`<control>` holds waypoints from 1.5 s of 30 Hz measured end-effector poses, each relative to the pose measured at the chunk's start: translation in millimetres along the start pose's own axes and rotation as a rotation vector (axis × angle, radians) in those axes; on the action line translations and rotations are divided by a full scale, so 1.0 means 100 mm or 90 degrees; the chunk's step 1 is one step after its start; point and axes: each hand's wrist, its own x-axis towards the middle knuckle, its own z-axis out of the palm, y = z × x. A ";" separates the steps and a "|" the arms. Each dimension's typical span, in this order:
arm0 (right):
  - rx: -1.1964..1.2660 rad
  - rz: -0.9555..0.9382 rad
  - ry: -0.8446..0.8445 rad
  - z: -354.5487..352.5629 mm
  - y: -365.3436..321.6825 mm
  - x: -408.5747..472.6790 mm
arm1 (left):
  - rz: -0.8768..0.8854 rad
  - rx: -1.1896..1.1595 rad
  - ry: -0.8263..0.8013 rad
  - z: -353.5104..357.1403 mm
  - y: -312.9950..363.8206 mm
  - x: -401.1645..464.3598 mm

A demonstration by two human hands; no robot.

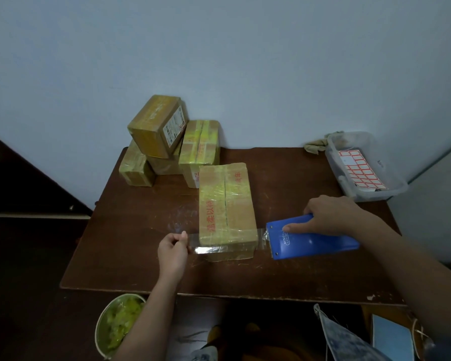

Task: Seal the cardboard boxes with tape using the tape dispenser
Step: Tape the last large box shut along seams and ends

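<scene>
A flat cardboard box (225,204) with red characters and yellowish tape lies in the middle of the brown table (141,230). A strip of clear tape (211,248) stretches across the box's near end. My left hand (173,252) pinches the strip's free end just left of the box. My right hand (331,217) grips the blue tape dispenser (313,242) to the right of the box, index finger laid along its top. The tape runs from the dispenser's toothed edge over the box.
Several taped boxes (167,142) are stacked at the table's back left against the wall. A clear plastic bin (367,165) with a red-bordered label sheet sits at the back right, a rag beside it. Below the table's front edge stands a bucket (117,327) of tape scraps.
</scene>
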 end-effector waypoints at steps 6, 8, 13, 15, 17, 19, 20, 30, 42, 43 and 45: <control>0.007 0.036 -0.033 0.05 0.01 0.05 | 0.011 0.051 0.001 0.05 -0.01 -0.02; 0.016 0.038 -0.035 0.08 0.03 0.06 | 0.007 0.069 -0.006 0.06 -0.02 -0.01; 0.060 0.054 -0.041 0.15 0.06 0.08 | 0.003 0.108 -0.037 0.09 -0.06 0.08; 0.077 0.063 -0.057 0.17 0.06 0.09 | -0.003 0.115 -0.051 0.11 -0.07 0.11; 0.094 0.068 -0.066 0.19 0.06 0.10 | -0.007 0.121 -0.068 0.14 -0.08 0.11; 0.103 0.075 -0.070 0.22 0.07 0.12 | -0.005 0.128 -0.079 0.17 -0.09 0.10; 0.103 0.077 -0.071 0.23 0.08 0.13 | -0.002 0.134 -0.084 0.18 -0.09 0.10; 0.154 0.068 -0.104 0.33 0.09 0.21 | -0.015 0.036 -0.032 0.26 -0.11 0.03; 0.213 0.075 -0.115 0.38 0.11 0.17 | -0.253 0.037 0.031 0.21 -0.13 0.14; 0.207 0.076 -0.116 0.39 0.12 0.17 | -0.262 0.113 0.056 0.17 -0.11 0.12; 0.208 0.082 -0.120 0.42 0.17 0.15 | -0.253 0.128 0.107 0.11 -0.05 0.05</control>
